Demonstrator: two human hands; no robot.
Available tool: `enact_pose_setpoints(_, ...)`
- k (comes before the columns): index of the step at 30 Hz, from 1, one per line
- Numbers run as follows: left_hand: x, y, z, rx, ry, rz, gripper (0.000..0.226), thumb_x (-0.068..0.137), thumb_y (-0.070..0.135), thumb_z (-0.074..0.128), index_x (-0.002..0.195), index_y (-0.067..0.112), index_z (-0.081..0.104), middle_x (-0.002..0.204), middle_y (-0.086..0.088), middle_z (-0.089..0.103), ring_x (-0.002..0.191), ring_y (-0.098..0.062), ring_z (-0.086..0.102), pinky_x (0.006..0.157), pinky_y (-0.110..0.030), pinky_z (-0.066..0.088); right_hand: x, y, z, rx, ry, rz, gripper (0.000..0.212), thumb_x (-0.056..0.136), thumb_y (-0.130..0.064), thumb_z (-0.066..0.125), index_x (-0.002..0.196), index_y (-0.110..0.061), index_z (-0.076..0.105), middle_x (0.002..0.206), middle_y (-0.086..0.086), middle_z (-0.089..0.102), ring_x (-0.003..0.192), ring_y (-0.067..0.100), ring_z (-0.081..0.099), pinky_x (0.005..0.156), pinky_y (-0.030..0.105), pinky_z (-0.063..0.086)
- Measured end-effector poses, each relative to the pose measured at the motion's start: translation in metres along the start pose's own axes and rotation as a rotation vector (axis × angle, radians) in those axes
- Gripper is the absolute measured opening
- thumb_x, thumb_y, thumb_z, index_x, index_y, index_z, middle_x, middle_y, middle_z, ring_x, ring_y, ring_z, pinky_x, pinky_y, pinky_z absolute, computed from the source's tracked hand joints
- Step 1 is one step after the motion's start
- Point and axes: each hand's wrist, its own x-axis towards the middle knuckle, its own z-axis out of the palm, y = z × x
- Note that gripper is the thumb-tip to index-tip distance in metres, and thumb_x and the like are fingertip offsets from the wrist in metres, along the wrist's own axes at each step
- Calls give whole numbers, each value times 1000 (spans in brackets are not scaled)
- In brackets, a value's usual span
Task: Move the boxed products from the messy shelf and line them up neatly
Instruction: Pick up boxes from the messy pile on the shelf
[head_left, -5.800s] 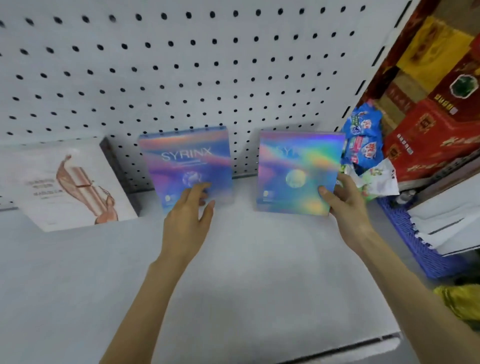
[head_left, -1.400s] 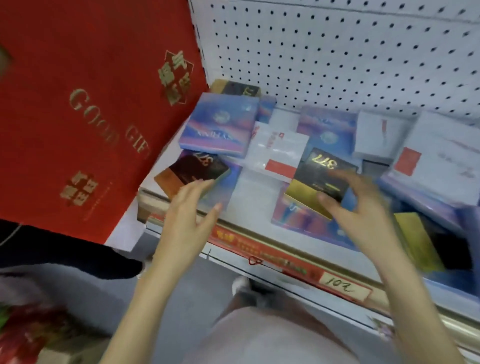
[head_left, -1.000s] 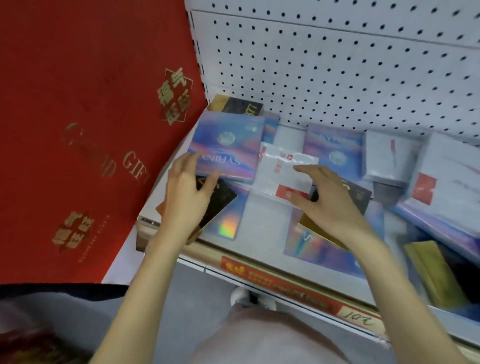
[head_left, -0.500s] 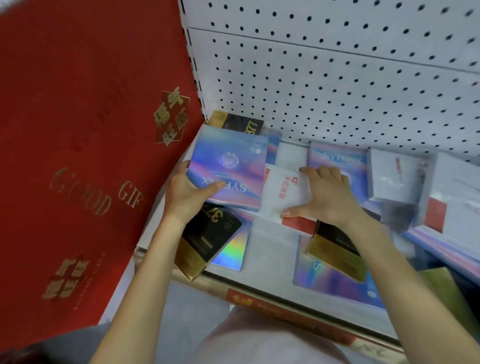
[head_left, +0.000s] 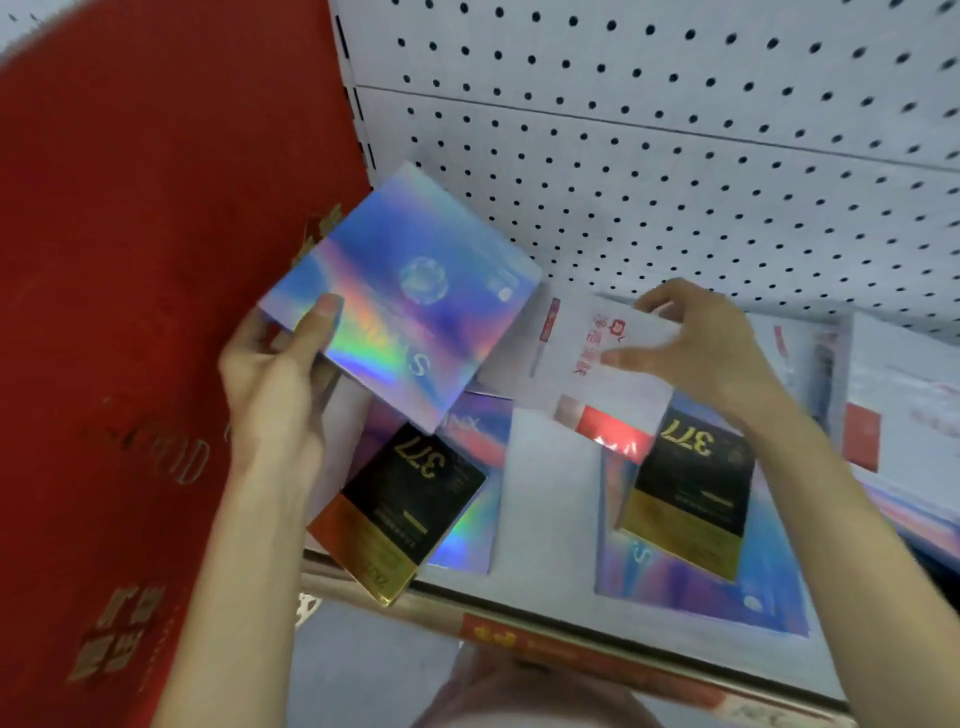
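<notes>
- Head view: the shelf (head_left: 545, 493) is a white board that runs from lower left to right, and boxed products lie on it at odd angles.
- The left hand (head_left: 275, 395) grips a holographic box (head_left: 405, 296). The thumb lies flat on the box's top face near one corner, and the fingers are tucked under it.
- This holographic box is raised above the shelf's left end. It is tilted, with one corner towards the back.
- The right hand (head_left: 701, 348) pinches a white box (head_left: 597, 374) over the middle of the shelf. The thumb is on the printed face and the curled fingers hook over the far edge.
- The white box has a red band at the end nearest the shelf front. I cannot tell whether that end touches anything below.
- The left black-and-gold box (head_left: 410, 509), marked 377, lies askew at the shelf's front left, and one corner hangs past the front edge.
- It lies on the left iridescent pack (head_left: 467, 545), which is flat on the shelf.
- The right black-and-gold box (head_left: 685, 499) lies on the right iridescent pack (head_left: 701, 592), right of the shelf's middle.
- Blurred pale boxes (head_left: 883, 395) sit at the shelf's right end.
- A pegboard (head_left: 675, 156) stands behind the shelf.
- A large red gift box (head_left: 130, 312) stands just past the shelf's left end.
- A red label strip (head_left: 571, 649) runs along the shelf's front.
</notes>
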Motion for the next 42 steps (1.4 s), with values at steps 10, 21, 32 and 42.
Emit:
enact_pose_setpoints(10,-27,-31,34,95,-208,-69,10,90,13,60,88,17,70,77,8,72,71,-11,64,67,-24,52,-106,88,-99,668,423,243,52,66,-53,81,108,-24,70,101,1,74,88,21,73,71,47,59)
enact_pose_setpoints(21,-180,-4,144,309,-1049,-13,19,87,27,54,87,15,70,81,-1,67,72,-13,58,61,-22,47,-228,104,-167,497,68,-102,39,69,-45,79,105,-32,71,108,-19,70,91,0,68,69,14,54)
enact_pose_setpoints(32,-439,-48,233,511,-1363,80,28,91,32,59,93,6,69,84,-1,58,81,-10,47,73,-26,37,-441,265,-242,591,88,-9,50,54,-56,80,83,-21,60,84,3,72,74,15,71,60,30,57)
enact_pose_setpoints(42,-639,-80,341,593,-1693,245,37,94,26,57,96,-11,62,79,-7,41,69,-16,30,56,-25,25,-603,380,-301,710,427,75,23,60,-42,72,72,-29,58,75,-3,67,68,12,67,54,22,52)
